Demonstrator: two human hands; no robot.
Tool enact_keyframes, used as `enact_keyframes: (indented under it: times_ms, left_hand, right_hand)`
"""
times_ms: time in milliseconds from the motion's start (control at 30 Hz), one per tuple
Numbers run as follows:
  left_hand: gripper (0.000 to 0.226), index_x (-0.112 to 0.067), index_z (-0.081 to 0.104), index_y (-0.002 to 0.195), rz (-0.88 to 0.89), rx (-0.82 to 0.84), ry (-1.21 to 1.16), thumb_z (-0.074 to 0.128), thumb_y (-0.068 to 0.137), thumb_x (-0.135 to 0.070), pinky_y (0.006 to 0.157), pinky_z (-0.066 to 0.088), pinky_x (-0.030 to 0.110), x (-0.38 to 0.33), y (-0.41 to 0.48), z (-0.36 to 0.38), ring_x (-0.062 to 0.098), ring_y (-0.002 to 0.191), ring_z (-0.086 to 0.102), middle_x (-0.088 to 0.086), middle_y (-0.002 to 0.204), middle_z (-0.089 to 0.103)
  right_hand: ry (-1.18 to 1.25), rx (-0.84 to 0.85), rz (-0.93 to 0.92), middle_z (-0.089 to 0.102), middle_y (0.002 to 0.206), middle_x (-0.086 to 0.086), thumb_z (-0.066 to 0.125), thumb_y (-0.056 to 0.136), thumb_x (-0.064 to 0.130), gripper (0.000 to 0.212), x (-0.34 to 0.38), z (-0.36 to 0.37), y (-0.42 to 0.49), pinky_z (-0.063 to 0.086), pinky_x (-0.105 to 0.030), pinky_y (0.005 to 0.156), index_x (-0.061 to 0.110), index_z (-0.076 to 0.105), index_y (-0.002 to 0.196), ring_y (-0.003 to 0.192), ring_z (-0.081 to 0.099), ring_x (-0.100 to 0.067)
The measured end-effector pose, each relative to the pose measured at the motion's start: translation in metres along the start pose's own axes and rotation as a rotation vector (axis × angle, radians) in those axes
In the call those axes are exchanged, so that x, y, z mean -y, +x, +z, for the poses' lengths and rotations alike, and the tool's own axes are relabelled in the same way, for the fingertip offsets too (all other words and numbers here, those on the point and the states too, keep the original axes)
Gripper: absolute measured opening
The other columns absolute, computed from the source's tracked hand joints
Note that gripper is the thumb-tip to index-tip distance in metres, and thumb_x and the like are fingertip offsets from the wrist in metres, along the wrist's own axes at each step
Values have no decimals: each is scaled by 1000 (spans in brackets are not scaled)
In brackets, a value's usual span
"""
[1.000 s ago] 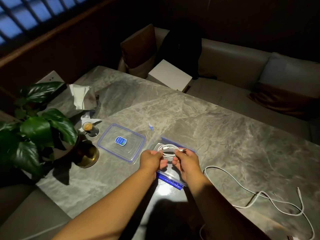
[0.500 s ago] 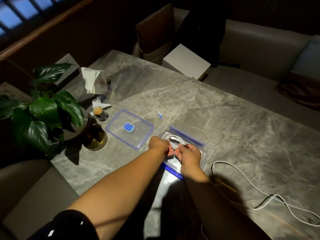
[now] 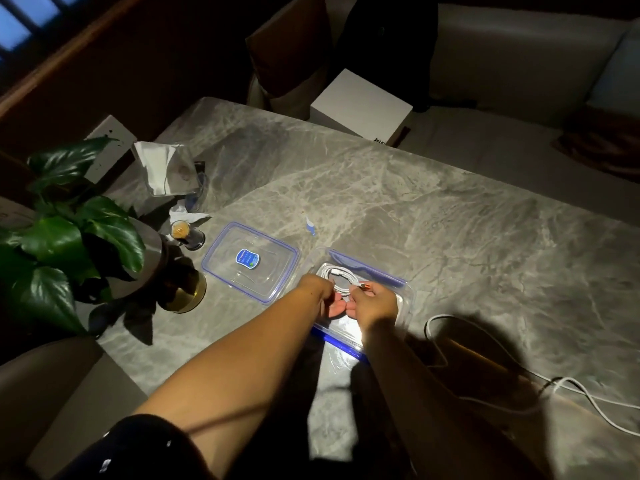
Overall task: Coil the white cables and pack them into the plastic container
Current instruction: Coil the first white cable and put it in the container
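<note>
Here, hands [image 3: 316,292] [image 3: 373,304] seemingly pinch looped white cable [image 3: 341,277] inside clear plastic container [image 3: 408,297].

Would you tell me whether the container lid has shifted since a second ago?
No; the lid still lies just left of the container, as before.

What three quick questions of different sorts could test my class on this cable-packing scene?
1. True or false: the lid is fitted on the container.
2. Where is the coiled cable? A in the container; B on the lid; C on the floor.
3. Fill in: the loose cable lies on the table to the person's ____.
Key: 1 false; 2 A; 3 right.
</note>
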State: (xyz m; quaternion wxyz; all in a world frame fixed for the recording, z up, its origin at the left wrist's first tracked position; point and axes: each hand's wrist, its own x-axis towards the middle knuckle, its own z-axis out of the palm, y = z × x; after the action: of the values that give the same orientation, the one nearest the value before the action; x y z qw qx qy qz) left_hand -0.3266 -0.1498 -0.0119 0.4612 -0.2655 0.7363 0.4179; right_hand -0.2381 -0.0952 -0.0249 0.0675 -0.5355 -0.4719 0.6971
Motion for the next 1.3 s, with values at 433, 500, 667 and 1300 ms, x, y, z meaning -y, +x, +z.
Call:
enact_keyframes:
  times_ms: [433, 500, 667, 1300]
  left_hand:
    - [35, -3, 52, 74, 1, -21, -49, 45, 103, -21, 62, 52, 41, -3, 20, -1, 22, 50, 49, 13, 56, 52]
    - [35, -2, 53, 75, -8, -30, -49, 46, 103, -22, 57, 51, 38, -2, 21, -1, 22, 48, 51, 12, 44, 54]
    - [29, -1, 56, 80, 24, -61, -62, 50, 102, -19, 53, 52, 36, 0, 22, 1, 22, 45, 53, 15, 55, 58]
    - [28, 3, 52, 86, 108, 74, 24, 28, 100, 6, 39, 54, 32, -5, -18, -8, 24, 40, 63, 19, 63, 63]
  right_hand:
    - [62, 45, 33, 71, 86, -23, 55, 95, -1, 12, -3, 7, 10, 59, -30, 57, 7, 55, 86, 67, 71, -32]
    - [60, 41, 33, 73, 88, -24, 56, 95, 0, 6, -6, 7, 11, 62, -39, 66, 4, 57, 91, 72, 73, -36]
    - [60, 38, 3, 73, 83, -25, 57, 95, 1, 10, -8, 8, 12, 62, -49, 71, 5, 55, 86, 68, 74, -38]
    - [27, 47, 108, 72, 94, -15, 75, 84, 22, 46, -3, -2, 0, 62, -32, 64, 0, 55, 119, 76, 71, -24]
